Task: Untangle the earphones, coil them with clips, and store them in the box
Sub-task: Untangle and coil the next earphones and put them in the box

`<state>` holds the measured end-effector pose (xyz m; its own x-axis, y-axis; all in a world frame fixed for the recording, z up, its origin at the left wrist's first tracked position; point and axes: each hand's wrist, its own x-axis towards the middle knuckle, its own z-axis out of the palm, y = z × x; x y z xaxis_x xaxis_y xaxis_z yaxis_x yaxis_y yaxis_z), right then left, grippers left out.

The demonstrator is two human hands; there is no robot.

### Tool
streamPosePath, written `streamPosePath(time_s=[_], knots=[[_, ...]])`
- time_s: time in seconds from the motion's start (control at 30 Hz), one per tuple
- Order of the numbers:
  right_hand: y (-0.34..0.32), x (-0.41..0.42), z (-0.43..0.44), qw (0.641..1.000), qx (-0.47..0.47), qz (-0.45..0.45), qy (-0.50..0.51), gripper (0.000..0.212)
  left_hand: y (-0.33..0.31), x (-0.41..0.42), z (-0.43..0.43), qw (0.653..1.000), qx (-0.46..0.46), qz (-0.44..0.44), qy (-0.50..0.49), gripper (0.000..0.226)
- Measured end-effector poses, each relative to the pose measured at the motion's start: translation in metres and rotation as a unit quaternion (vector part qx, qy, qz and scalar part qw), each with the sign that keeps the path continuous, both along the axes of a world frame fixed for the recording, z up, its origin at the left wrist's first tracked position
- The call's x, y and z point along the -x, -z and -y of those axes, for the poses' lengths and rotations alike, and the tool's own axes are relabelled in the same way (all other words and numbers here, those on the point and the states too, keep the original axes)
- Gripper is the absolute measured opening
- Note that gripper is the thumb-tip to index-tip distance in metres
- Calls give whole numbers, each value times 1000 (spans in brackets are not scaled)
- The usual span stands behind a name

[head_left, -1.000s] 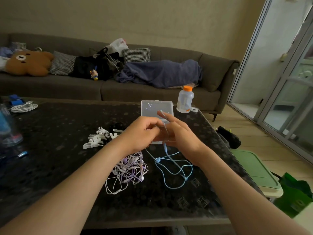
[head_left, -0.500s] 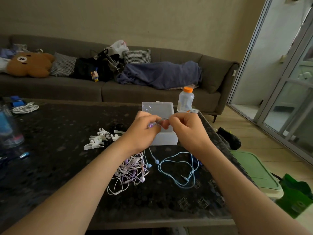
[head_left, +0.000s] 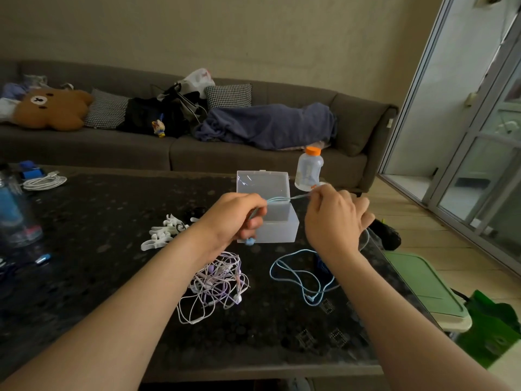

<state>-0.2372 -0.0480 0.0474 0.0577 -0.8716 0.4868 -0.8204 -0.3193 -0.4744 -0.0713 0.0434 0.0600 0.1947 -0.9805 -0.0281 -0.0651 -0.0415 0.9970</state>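
Dark desk (head_left: 84, 221), sofa (head_left: 253, 162) behind: blue earphones (head_left: 249, 241) stretched above the open box (head_left: 270, 230), left hand (head_left: 236, 218) curled round them, right hand (head_left: 332, 221) pinching. Coiling time I reckon, clips (head_left: 160, 235) needed next.

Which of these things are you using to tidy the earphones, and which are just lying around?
In use: blue earphones, tangled earphones, clips, box, left hand, right hand.
Lying about: bottle, teddy, white cable, blanket.

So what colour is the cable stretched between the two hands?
Light blue; the head view shows the cable taut between left hand and right hand.
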Motion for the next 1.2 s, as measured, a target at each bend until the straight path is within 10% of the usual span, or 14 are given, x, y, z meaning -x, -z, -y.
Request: streamPosePath(time_s=[0.37,0.6,0.9,1.2], knots=[[12,-22,-10,954,-153,-176,-191,45,2,5,5,986,59,-151,-39,24],[11,-19,-16,910,-126,-133,-373,28,9,-2,2,992,58,61,-95,48],[7,-13,-9,937,-3,-17,-349,12,21,-10,3,959,24,281,-15,66],[3,-10,-2,963,46,80,-252,17,5,-7,-9,996,-49,70,39,46]])
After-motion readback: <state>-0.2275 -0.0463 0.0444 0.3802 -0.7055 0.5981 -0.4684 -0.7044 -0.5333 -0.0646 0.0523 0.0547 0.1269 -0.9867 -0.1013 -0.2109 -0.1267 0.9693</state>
